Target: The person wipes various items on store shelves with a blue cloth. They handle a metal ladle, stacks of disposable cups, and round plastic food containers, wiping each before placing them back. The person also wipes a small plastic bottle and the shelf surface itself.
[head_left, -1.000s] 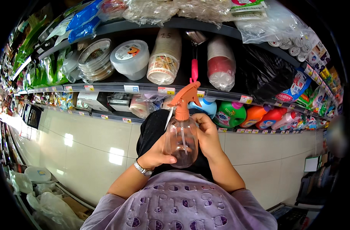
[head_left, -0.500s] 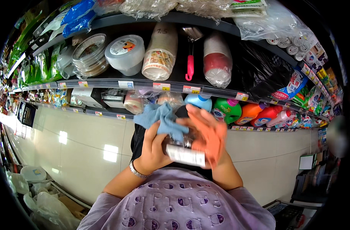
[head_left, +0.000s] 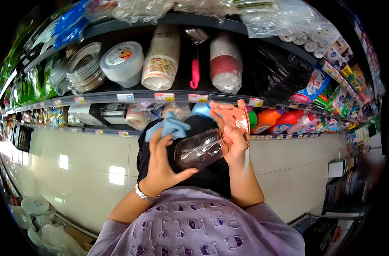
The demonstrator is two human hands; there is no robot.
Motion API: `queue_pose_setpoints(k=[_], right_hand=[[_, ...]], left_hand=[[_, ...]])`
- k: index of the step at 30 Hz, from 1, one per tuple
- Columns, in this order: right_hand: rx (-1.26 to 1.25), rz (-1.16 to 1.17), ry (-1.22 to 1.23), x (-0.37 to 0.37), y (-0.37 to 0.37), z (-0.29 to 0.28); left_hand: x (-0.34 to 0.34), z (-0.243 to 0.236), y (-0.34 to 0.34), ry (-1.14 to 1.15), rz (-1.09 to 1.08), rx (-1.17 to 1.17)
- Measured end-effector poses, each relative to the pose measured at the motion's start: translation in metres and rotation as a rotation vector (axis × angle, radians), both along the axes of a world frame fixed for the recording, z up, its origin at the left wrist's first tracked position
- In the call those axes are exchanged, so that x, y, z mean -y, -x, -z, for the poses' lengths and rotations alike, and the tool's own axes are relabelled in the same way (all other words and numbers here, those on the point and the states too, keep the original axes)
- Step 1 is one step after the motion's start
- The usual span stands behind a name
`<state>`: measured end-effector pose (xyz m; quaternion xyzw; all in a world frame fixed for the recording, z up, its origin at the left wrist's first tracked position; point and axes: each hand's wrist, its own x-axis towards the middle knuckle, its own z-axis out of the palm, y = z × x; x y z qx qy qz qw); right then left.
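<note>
My right hand [head_left: 232, 141] is wrapped round the coral-orange top [head_left: 242, 116] of a clear, empty-looking plastic bottle [head_left: 198, 149]. The bottle lies tilted, its round base toward my left hand. A pale strip hangs down beside the top, too blurred to tell what it is. A light blue cloth [head_left: 171, 126] is held at the fingertips of my left hand [head_left: 160, 158], with the thumb stretched out below the bottle. That hand wears a silver bracelet or watch band.
Ahead runs a shelf edge [head_left: 117, 97] with stacked paper cups [head_left: 161, 59], a round plastic tub [head_left: 122, 59] and a pink-handled ladle [head_left: 195, 70]. Detergent bottles [head_left: 269, 120] stand on the lower shelf. Below is a pale tiled floor [head_left: 88, 158].
My right hand has turned the bottle so its clear side shows instead of the white label. My left hand's thumb has come off the bottle; the view has shifted slightly right.
</note>
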<state>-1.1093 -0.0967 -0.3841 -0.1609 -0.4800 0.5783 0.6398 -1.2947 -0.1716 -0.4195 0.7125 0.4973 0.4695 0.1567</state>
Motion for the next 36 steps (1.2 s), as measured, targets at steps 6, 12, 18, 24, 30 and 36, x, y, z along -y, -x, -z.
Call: queue_pose_setpoints(k=[6, 12, 18, 24, 30, 36], right_hand=[[-0.03, -0.1, 0.222, -0.012, -0.034, 0.034], [-0.035, -0.108, 0.322, -0.011, -0.038, 0.042], [-0.177, -0.073, 0.276, -0.006, -0.024, 0.028], [-0.383, -0.031, 0.32, -0.02, -0.034, 0.03], [-0.485, 0.075, 0.359, -0.026, -0.046, 0.023], [-0.495, 0.019, 0.209, -0.025, -0.053, 0.018]], left_hand=[[-0.003, 0.018, 0.012, -0.006, -0.024, 0.233], [-0.004, 0.015, 0.012, 0.044, 0.005, 0.284], [-0.004, 0.017, 0.011, 0.047, 0.0, 0.294], [-0.003, 0.019, 0.008, 0.104, 0.041, 0.363], [-0.001, 0.021, 0.003, 0.197, 0.087, 0.453], [0.0, 0.022, 0.001, 0.211, 0.096, 0.479]])
